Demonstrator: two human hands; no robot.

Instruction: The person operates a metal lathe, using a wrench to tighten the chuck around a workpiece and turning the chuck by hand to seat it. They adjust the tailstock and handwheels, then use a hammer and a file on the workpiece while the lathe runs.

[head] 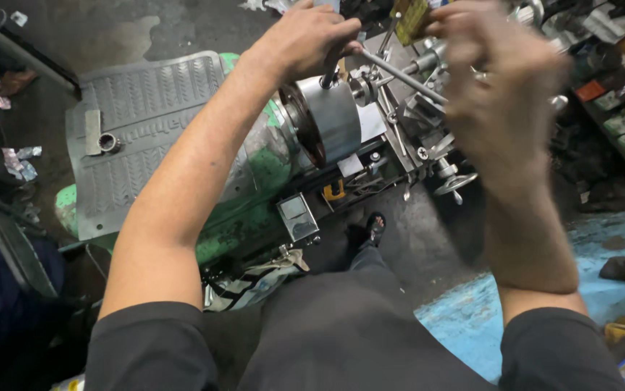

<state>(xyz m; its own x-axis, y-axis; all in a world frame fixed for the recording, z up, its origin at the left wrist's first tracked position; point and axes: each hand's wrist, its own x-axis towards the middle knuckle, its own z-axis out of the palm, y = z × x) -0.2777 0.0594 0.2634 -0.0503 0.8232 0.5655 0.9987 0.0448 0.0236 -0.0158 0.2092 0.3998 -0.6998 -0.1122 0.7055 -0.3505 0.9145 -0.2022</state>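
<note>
A round grey steel lathe chuck [330, 119] sits at the middle of the view, mounted on the end of a worn green-painted metal lathe [254, 181] that runs from the left toward the far right. The left hand [309, 36] is closed around a dark metal key handle [329, 69] that stands upright on top of the chuck, fingers wrapped over it. The right hand [497, 80], blurred, hovers to the right over the carriage; its fingers are curled and a small yellow object [412, 18] shows at its fingertips, though whether it is gripped I cannot tell. A thin bare steel rod [403, 76] slants out from the chuck toward the right hand. Below it, a small silver handwheel [456, 182] juts from the carriage toward the near side. A grey ribbed rubber mat [146, 123] lies over the lathe's headstock on the left, with a short metal ring [108, 143] resting on it. A small square grey plate [298, 216] hangs at the lathe's near face. The floor [428, 239] is dark, stained concrete, turning to scuffed blue paint [515, 304] at the near right. Cluttered shelves of boxes and parts [617, 94] line the far right wall. The person's dark trousers and a sandalled foot [375, 228] stand close against the machine.
</note>
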